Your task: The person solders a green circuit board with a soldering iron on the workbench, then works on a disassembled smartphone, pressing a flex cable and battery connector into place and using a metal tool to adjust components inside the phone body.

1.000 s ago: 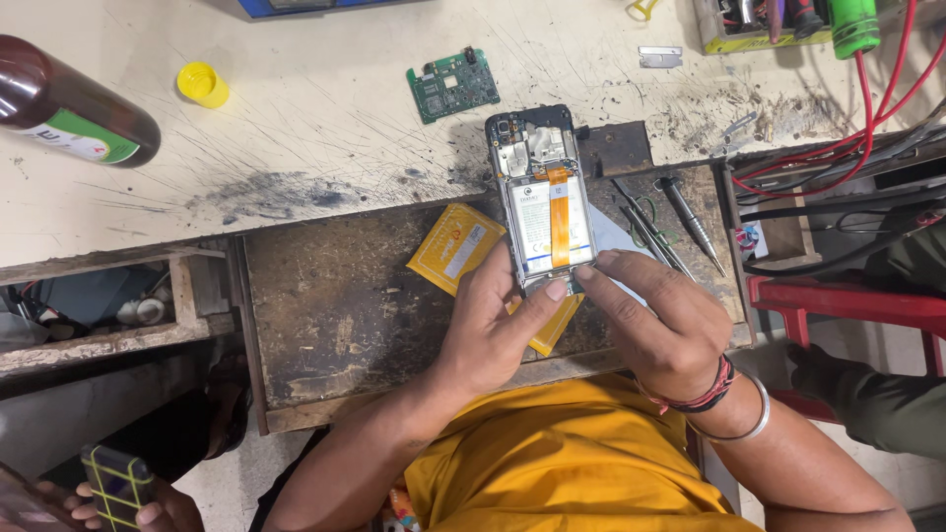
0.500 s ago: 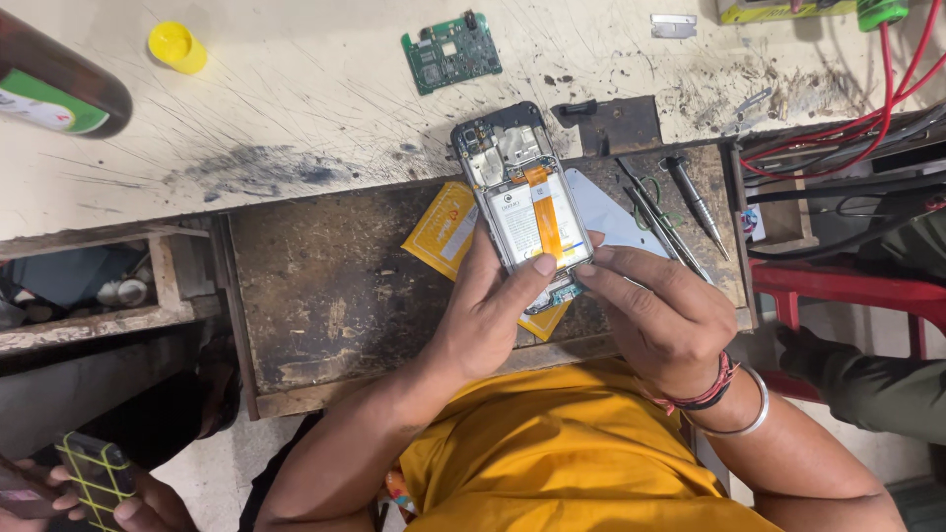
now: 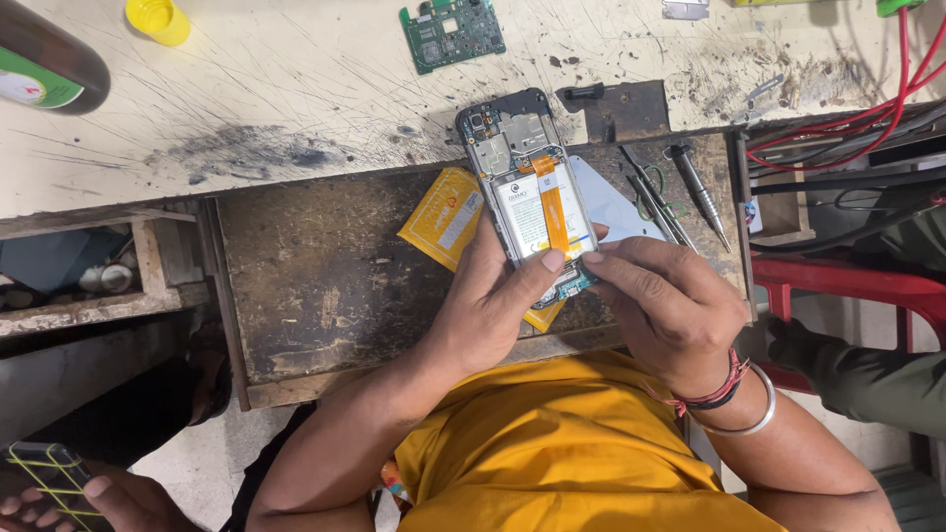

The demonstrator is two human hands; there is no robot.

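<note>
Two hands on one opened phone (image 3: 527,192): our left hand (image 3: 493,305) is closed around its lower end, thumb pressed on the battery face, and our right hand (image 3: 660,305) pinches at the bottom edge with fingertips drawn together, closed on the phone. It sits at the front edge of the dark lower counter (image 3: 325,286), top end reaching toward the pale upper counter (image 3: 296,89), half over a yellow packet (image 3: 443,217). We judge it light and stiff but fragile: bare boards and an orange flex strip (image 3: 552,202) run down the middle, so we would take it by the side rims, never by the strip. Tweezers (image 3: 645,192) and a screwdriver (image 3: 698,192) lie just right of it. A green circuit board (image 3: 453,34) and a yellow cap (image 3: 158,20) rest well apart near the far edge, a dark bottle (image 3: 44,59) at the far left corner.
</note>
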